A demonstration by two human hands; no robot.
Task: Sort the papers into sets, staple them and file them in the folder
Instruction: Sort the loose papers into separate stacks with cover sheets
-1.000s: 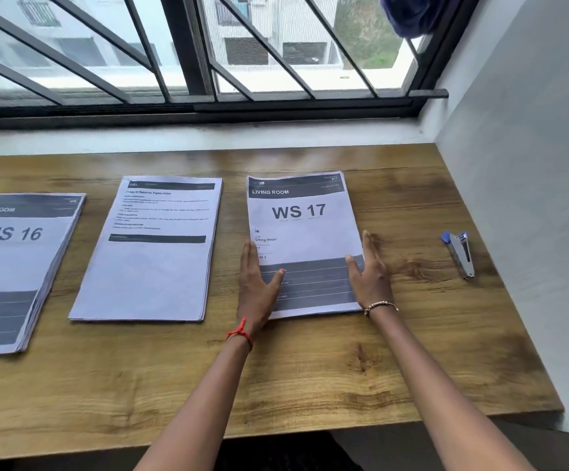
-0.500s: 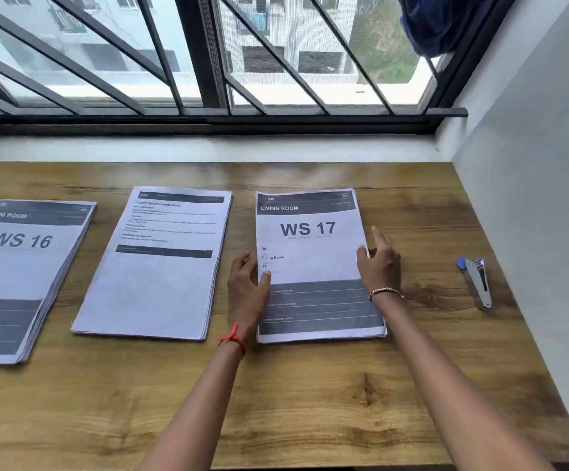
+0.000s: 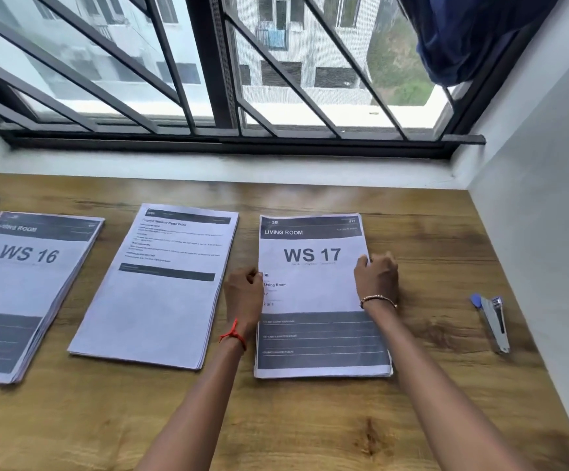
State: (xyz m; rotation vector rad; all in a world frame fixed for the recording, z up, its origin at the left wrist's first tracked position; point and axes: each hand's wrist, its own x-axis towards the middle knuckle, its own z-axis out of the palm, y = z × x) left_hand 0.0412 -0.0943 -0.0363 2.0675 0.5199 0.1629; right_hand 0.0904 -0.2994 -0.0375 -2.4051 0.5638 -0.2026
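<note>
Lying flat toward the right of the wooden table (image 3: 310,419), the WS 17 stack (image 3: 313,297) is a squared pile of white sheets. Its top sheet carries a dark header band reading "LIVING ROOM", the large heading "WS 17", small lines of text at the left, and a dark block with ruled lines across the lower part.

The left hand (image 3: 244,297) is curled against the stack's left edge, fingertips touching the paper at mid-height. The right hand (image 3: 376,278) is curled over the right edge, fingers resting on the top sheet. Whether either hand is pinching sheets cannot be told. A red thread (image 3: 232,334) circles the left wrist; a beaded bracelet (image 3: 377,299) circles the right.

Just beside the stack, toward the table's centre, lies the text-page stack (image 3: 153,300), angled slightly. Near the left edge lies the WS 16 stack (image 3: 21,294), its sheets fanned. A stapler (image 3: 493,321) with a blue end lies near the right edge, well apart from the papers.
</note>
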